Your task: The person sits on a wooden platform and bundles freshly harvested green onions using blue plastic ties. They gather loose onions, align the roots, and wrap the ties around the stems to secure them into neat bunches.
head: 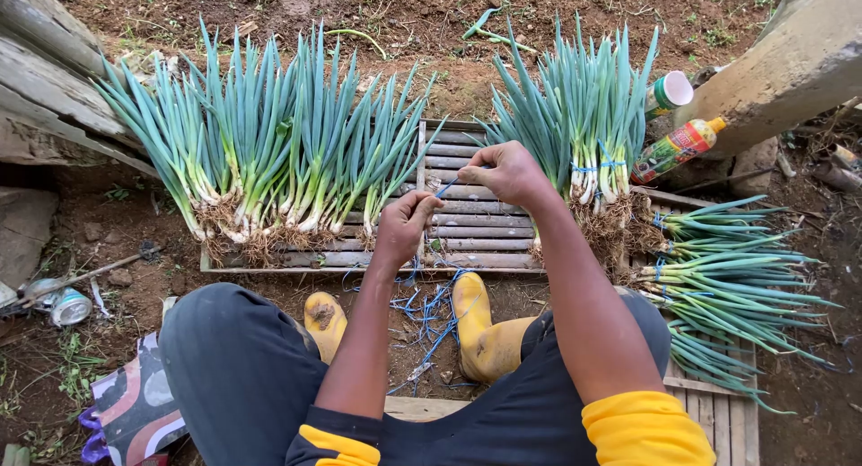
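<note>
My left hand (pixel 402 225) and my right hand (pixel 505 171) are raised over a slatted wooden pallet (pixel 476 224), and both pinch a thin blue plastic strip (pixel 445 189) stretched between them. A loose row of green onions (pixel 269 152) with white stems and muddy roots lies on the pallet to the left. To the right stands a bunch of green onions (pixel 588 125) tied with blue strip. More blue strips (pixel 429 309) lie on the ground between my yellow boots (pixel 480 331).
Tied onion bundles (pixel 727 286) are stacked on their sides at the right. A plastic bottle (pixel 675 148) and a capped container (pixel 669 92) lean by a concrete post (pixel 790 71). Wooden beams (pixel 45 80) lie at the left, a crushed can (pixel 63 304) on the soil.
</note>
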